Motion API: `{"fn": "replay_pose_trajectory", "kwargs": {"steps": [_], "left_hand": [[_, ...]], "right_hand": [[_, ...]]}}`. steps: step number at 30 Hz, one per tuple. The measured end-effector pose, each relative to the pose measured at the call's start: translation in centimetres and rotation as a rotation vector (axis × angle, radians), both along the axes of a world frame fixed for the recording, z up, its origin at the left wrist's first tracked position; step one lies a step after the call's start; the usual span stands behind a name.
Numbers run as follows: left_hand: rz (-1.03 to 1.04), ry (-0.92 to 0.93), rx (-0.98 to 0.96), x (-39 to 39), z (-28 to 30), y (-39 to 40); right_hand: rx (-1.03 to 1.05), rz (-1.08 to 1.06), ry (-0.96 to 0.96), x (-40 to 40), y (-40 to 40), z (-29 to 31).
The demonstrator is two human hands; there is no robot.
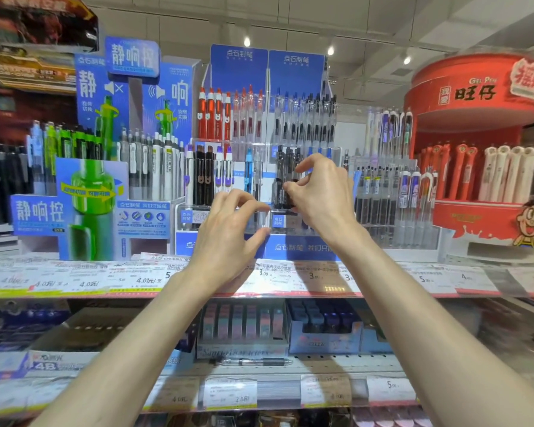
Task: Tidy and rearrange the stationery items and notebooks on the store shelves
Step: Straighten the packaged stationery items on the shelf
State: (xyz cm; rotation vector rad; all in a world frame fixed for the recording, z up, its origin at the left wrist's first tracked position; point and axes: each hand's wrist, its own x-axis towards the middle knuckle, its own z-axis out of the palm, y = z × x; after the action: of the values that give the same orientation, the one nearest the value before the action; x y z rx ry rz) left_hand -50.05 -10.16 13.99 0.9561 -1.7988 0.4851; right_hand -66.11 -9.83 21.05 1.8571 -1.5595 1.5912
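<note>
Evidently your right hand point(318, 192) pinched the black clear-barrelled pens point(285, 177) to straighten them; your left hand point(232, 229) hovered loosely curled, grasping nothing.

Bright ceiling spotlights point(246, 41), blurred, warped edges

Stationery shop, pen displays point(269, 143), shelf price tags point(136, 280)

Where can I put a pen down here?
On the lower shelf's bare pegboard strip, in front of the blue box and right of the loose pen. The upper pen racks around both hands are packed full.
</note>
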Motion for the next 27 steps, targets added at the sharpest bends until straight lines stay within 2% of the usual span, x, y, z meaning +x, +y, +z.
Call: {"fn": "replay_pose_trajectory", "kwargs": {"steps": [6,9,13,19,22,25,27], "left_hand": [[-0.027,0.023,0.0,0.0,0.0,0.0],[-0.092,0.06,0.029,0.3,-0.2,0.3],[-0.194,0.139,0.039,1.1,-1.4,2.2],[-0.206,0.37,0.07,2.1,-5.9,6.6],[-0.123,0.377,-0.028,2.8,-8.5,8.3],[-0.038,0.298,-0.128,3.2,-10.7,9.2],[-0.023,0.293,-0.145,3.2,-12.0,9.5]], "right_hand": [[-0.012,0.022,-0.043,0.3,1.0,-0.9],[0.038,0.126,-0.104,-0.2,1.9,-1.5],[0.055,0.277,-0.128,-1.3,4.1,-3.5],[0.023,0.336,-0.031,-3.3,6.5,-8.5],[-0.082,0.363,0.024,-4.0,7.6,-11.7],[-0.241,0.323,0.108,-4.9,8.3,-14.9],[-0.267,0.32,0.133,-5.6,8.7,-16.9]]}}
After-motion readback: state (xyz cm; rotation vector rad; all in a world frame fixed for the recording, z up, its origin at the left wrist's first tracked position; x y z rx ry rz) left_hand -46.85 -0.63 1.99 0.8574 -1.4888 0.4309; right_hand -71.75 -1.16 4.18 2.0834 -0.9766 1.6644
